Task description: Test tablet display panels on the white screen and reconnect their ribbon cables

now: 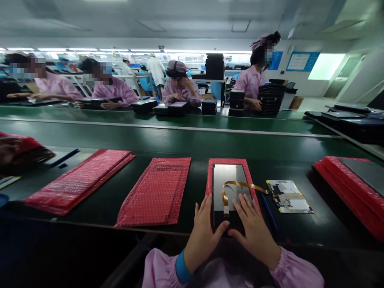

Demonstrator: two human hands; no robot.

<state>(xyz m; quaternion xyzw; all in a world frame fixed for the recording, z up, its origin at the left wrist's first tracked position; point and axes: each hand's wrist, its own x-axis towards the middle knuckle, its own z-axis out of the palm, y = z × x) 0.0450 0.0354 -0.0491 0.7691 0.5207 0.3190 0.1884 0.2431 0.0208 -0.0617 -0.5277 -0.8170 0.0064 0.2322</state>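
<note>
A flat display panel (218, 188) with a shiny grey face and dark border lies on a red bubble-wrap sleeve (245, 163) in front of me. My left hand (207, 222) rests along the panel's left edge, fingers stretched out. Over its lower right part lies my right hand (250, 220), fingers spread and thumb near the left thumb. An orange-gold ribbon cable (238, 183) curves across the panel and reaches a thin board with silver and black patches (289, 196) on the right. Beside the right hand is a slim blue tool (269, 212), partly hidden.
Red bubble-wrap sleeves (159, 192) lie to the left, more (81, 180) beyond them. At right is a stack of red sleeves (345, 188) with a grey panel on top. Several co-workers sit or stand across the green table (135, 138) near stacks of black devices (271, 98).
</note>
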